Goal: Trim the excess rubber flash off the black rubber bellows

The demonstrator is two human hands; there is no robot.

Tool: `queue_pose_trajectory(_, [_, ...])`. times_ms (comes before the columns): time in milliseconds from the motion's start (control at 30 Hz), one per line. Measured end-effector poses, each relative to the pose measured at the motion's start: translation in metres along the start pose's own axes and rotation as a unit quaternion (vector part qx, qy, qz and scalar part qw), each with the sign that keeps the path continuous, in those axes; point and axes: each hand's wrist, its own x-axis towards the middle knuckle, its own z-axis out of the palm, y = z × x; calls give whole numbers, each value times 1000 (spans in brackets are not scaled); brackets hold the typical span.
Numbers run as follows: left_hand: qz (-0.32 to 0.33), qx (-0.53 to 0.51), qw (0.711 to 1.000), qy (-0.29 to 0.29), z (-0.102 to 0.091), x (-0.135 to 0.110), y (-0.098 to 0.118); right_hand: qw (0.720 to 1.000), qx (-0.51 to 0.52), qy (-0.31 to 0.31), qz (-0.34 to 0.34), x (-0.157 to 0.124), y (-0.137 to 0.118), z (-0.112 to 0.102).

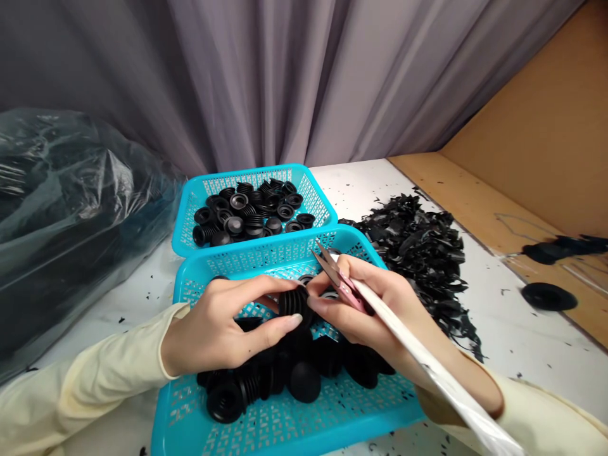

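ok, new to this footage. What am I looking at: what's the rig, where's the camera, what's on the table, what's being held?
There is no machine here: these are a person's two bare hands. The single picture comes from a camera worn on the head, looking forward and down.

The left hand holds a ribbed black piece between thumb and fingers, over the near blue basket. The right hand holds small pink-handled snips, blades pointing away from the person.

On the white table, both the near basket and the far blue basket hold more black pieces. A heap of black scraps lies to the right and a large plastic bag to the left.
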Motion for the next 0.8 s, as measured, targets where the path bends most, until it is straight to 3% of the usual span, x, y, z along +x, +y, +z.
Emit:
queue_pose_trajectory(600, [81,152,983,69,4,-12,-3,998,28,-53,35,3,-3,4])
queue_pose_trajectory(800, [99,182,975,79,4,-11,-2,997,-52,-47,7,6,-8,1])
